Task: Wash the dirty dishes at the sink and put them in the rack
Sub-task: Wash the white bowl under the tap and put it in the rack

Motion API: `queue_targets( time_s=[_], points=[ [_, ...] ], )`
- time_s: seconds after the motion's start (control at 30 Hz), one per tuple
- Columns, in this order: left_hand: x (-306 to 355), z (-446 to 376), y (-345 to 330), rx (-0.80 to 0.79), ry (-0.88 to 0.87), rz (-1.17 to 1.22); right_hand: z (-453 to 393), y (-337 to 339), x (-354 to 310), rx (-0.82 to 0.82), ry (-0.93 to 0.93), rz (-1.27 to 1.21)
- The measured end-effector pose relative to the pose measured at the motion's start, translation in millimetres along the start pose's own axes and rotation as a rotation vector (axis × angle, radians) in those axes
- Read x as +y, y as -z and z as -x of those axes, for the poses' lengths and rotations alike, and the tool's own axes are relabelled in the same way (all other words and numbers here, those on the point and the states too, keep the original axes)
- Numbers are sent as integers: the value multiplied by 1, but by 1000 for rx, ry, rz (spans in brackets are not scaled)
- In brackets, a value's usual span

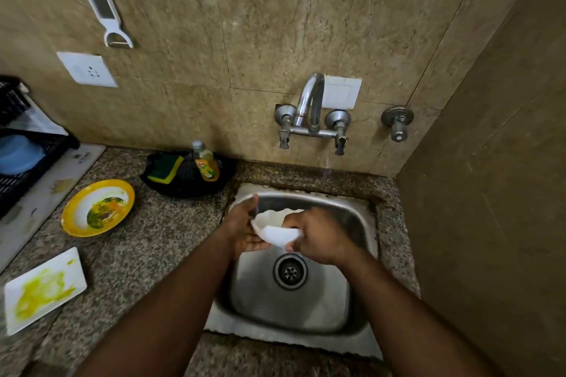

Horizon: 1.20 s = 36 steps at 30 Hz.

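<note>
White bowl (277,228) being held tilted over steel sink (361,337). Round yellow-rimmed plate (98,207) and white rectangular plate (44,291), both smeared, lying flat on table (147,254). Black rack (21,162) sitting far left, holding blue dish (18,154).

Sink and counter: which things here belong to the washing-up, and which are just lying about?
Job:
white bowl, held by left hand and right hand
sink
tap
yellow plate
white tray
sponge
soap bottle
rack

Lying about:
peeler
socket
</note>
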State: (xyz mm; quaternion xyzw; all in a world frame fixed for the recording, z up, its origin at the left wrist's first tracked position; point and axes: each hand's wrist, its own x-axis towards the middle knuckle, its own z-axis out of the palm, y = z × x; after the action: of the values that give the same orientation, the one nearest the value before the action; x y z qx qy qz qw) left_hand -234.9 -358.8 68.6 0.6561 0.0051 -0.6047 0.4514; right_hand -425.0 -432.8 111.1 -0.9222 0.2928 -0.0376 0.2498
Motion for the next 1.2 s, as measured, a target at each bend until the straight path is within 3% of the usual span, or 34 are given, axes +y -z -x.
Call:
queue_targets(
  time_s=[0.27, 0.4, 0.47, 0.57, 0.67, 0.77, 0.93, 1.03, 1.2],
  points=[
    [-17, 15, 0, 182, -134, -61, 17, -21, 18, 99, -4, 135],
    [-22, 8, 0, 219, -252, 5, 16, -28, 33, 155, -14, -115],
    [-23, 8, -1, 236, -312, 15, 14, -29, 38, 156, -123, -335],
    [-24, 8, 0, 268, -351, 26, 10, -26, 40, 216, -459, -688],
    [-30, 4, 4, 249, -367, 84, 4, -26, 43, 284, -688, -852],
    [-34, 3, 5, 218, -384, 88, 0, -24, 38, 190, -834, -980],
    [-34, 5, 11, 115, -427, 91, -4, -17, 36, 136, -815, -885],
    [-27, 8, 9, 47, -466, 103, -11, -17, 39, 302, -698, -659],
    [-17, 1, 17, 165, -501, -152, -18, -5, 37, 517, -394, -286]
  ],
)
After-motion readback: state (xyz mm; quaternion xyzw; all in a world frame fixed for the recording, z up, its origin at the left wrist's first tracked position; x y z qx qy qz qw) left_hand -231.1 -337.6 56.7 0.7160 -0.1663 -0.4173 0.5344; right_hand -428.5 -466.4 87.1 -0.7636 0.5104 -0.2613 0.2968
